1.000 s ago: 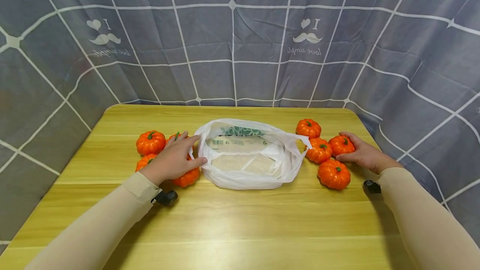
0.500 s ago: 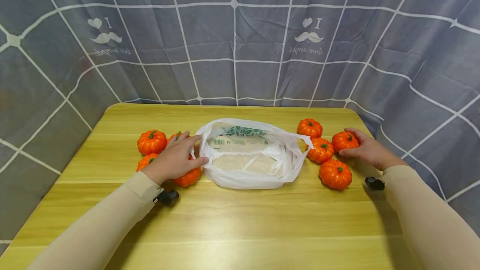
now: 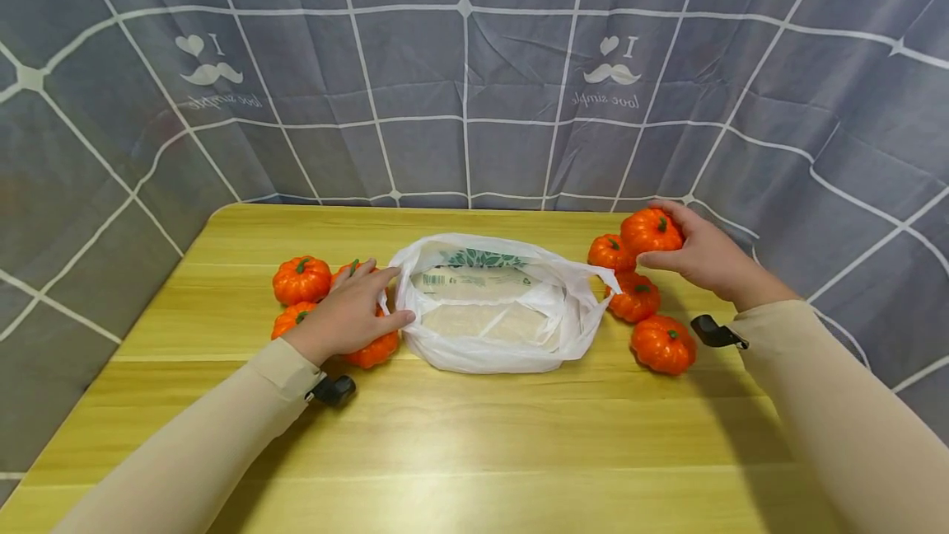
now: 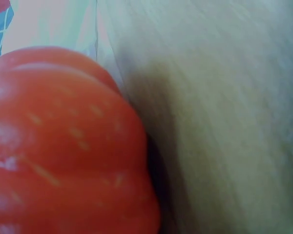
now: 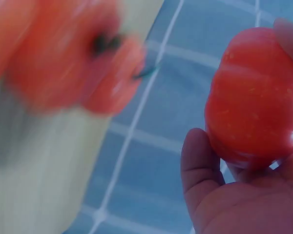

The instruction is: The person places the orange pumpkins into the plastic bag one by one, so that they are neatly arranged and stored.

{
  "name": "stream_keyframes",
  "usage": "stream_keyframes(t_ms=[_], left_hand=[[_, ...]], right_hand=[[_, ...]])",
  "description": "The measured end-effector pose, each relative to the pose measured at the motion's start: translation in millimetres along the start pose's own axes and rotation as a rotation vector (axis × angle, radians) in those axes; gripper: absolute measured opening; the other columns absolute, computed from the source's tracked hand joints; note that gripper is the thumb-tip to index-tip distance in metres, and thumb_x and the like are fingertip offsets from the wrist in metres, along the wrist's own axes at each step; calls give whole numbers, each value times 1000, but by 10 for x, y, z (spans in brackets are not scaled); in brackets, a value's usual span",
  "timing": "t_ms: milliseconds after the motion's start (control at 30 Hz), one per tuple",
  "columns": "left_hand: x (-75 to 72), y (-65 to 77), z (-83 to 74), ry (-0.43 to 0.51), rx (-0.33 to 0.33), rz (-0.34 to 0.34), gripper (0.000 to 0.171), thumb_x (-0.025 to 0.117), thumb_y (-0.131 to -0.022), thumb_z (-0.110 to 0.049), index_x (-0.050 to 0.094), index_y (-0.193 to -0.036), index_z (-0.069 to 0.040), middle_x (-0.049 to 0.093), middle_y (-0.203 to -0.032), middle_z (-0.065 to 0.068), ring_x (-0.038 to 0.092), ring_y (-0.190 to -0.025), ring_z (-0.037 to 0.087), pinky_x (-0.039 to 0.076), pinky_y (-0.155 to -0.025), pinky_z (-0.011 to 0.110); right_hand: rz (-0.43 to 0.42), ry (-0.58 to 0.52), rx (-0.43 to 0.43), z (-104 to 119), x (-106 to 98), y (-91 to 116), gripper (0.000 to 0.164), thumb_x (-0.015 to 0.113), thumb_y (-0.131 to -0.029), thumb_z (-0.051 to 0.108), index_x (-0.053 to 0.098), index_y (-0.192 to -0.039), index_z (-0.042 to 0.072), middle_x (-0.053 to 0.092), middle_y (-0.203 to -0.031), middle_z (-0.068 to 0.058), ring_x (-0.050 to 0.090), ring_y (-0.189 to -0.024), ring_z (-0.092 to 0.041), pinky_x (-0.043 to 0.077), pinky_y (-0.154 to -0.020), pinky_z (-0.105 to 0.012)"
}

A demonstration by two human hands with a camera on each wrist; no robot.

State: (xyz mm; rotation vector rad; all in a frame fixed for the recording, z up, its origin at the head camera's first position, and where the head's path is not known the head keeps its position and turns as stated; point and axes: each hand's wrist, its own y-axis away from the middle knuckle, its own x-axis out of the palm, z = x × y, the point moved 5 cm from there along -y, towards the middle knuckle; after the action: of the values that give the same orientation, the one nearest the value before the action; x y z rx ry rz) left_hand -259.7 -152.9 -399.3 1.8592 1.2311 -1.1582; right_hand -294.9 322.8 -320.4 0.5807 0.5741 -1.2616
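My right hand [image 3: 708, 258] pinches a squat, glossy orange pumpkin [image 3: 649, 231]; left hand [image 3: 345, 311] is spread. Best hold firm, clear of neighbouring pumpkins [image 3: 635, 299].

Grey curtain [image 3: 415, 64] behind a wooden table [image 3: 519, 435]

White lines [image 3: 467, 155] grid the curtain. Two white prints [image 3: 612, 73], left and right, each show a heart [image 3: 189, 44], a moustache [image 3: 212, 74] and mirrored lettering [image 3: 606, 102]. The yellowish table has a rounded far-left corner.

Place: curtained-off booth [image 3: 67, 188], indoors by appearance; type of building not determinable. Evidence: grey, white-gridded fabric curtain [image 3: 415, 64] hung along far edge and both sides of worktop [image 3: 474, 452]; moustache motif [image 3: 612, 74] and mirrored lettering [image 3: 604, 101] printed on cloth; worktop yellowish wood-grain, far corner rounded.
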Motion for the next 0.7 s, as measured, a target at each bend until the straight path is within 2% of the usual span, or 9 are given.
stream_keyframes(t_ms=[167,367,567,700], left_hand=[[7,7,5,-2,0,-6,82,67,-98,-55,44,-159,-5,46,-163,20,18,-160,48,4,-130,67],[18,1,10,-15,2,-9,83,67,-98,-54,43,-159,-5,45,-163,20,18,-160,48,5,-129,68],[26,0,12,-9,2,-12,83,67,-98,-55,43,-159,-4,46,-163,20,18,-160,49,5,-129,69],[21,4,8,-7,3,-15,83,67,-98,-54,43,-159,-4,46,-163,20,18,-160,48,5,-129,68]], right_hand=[[27,-10,-26,452,238,-18,91,78,-95,23,23,-167,21,49,-151,-21,55,-128,-37,51,-92,-23],[86,-54,-113,891,600,-58,91,80,-91,15,27,-165,22,49,-149,-18,55,-125,-36,53,-96,-35],[135,-47,-173,1158,1042,-204,92,81,-89,14,29,-165,24,48,-152,-15,55,-130,-36,54,-107,-50],[141,-40,-171,1265,1322,-329,96,83,-87,15,28,-165,24,50,-152,-15,57,-131,-36,53,-109,-52]])
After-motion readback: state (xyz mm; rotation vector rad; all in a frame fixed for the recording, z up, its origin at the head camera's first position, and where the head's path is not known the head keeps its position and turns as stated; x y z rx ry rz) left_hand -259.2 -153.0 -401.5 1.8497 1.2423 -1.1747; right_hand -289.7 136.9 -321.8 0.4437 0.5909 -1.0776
